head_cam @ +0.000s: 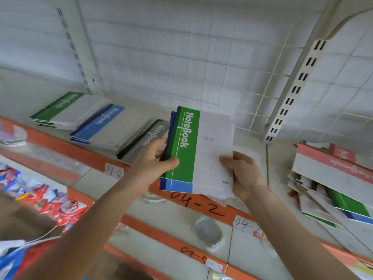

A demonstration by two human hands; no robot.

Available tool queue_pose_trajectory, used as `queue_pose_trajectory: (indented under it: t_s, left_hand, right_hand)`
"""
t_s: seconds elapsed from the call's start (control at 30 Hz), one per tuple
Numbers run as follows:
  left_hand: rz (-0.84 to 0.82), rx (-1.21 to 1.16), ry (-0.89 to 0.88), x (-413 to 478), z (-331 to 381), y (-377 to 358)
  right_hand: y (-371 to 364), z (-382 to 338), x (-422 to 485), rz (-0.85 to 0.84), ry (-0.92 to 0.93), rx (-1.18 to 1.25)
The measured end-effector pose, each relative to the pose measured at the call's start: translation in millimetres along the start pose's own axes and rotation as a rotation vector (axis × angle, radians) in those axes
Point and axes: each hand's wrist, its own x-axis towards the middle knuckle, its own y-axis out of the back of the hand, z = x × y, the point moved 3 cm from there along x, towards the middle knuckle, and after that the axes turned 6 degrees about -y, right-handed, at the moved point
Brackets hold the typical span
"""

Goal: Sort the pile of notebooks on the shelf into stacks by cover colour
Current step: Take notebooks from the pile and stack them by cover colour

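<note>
A person holds a thin bundle of notebooks in the middle of the frame, above the pale shelf point(280, 158). On top is a green-and-white softcover notebook point(201, 150), its green spine band lettered "NoteBook". A blue-and-white softcover notebook point(177, 185) shows beneath it along the left and lower edges. More white covers jut out under the lower right corner, but too little shows to count them.

The left hand point(159, 158) grips the spine side, with the thumb across the green band and the fingers curled behind the bundle. The right hand point(242, 172) holds the opposite lower edge, with the thumb on the white cover and the fingers underneath.

Three sorted stacks lie in a row on the shelf towards the left of the frame. A green-covered stack point(66, 110) is at upper left, a blue-covered stack point(105, 126) is just beside it, and a grey-covered stack point(149, 138) is nearest the left hand. At the right edge of the frame an unsorted pile point(323, 199) slumps askew with a red-and-white notebook point(331, 162) on top.

These notebooks look light, thin and floppy, and their smooth covers probably slide easily over one another. The bound spine edge is likely the stiffest place to pinch. One way to part them is to draw the top one off by its green band while the other hand clamps the rest. Held by one corner, a single notebook would probably droop. The green stack lies beyond the other two, so the notebook should travel flat.
</note>
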Motion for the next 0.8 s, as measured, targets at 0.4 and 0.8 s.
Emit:
queue_pose_trajectory:
  t_s: [0.4,0.8]
  left_hand:
    - [0.172,0.112,-0.005,-26.7,-42.9,190.0]
    - [0.105,0.137,-0.014,13.8,-66.9,353.8]
  right_hand:
    - [-181.3,78.1,13.6,-0.194,-0.09,0.01]
    - [-332.6,115.3,23.5,-0.148,-0.015,0.082]
